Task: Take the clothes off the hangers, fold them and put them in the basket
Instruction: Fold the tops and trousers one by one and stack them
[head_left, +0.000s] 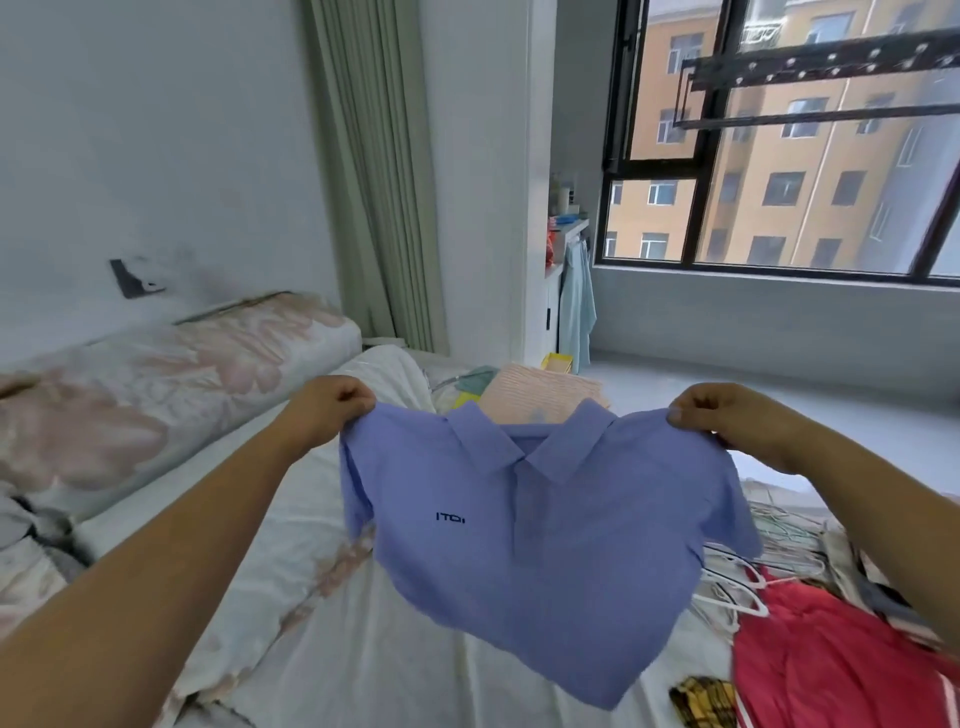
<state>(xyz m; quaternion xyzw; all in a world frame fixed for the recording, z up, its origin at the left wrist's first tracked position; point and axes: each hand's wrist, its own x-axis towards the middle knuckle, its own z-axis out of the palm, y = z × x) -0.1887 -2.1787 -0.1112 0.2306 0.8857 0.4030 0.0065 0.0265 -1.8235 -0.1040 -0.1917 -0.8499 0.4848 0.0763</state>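
The shirt (545, 545) was held up, spread and off its hanger, over the bed (311, 597), each shoulder pinched between the curled fingers and thumb of the left grip (332, 405) and the right grip (737, 421). It was judged light, limp and unbreakable, best taken at the shoulders and laid flat for folding. The bed's soft sheet was judged a fair folding surface, though hangers (779, 545) and a red garment (831, 660) were heaped at its right, and no basket could be made out below the window (779, 156).
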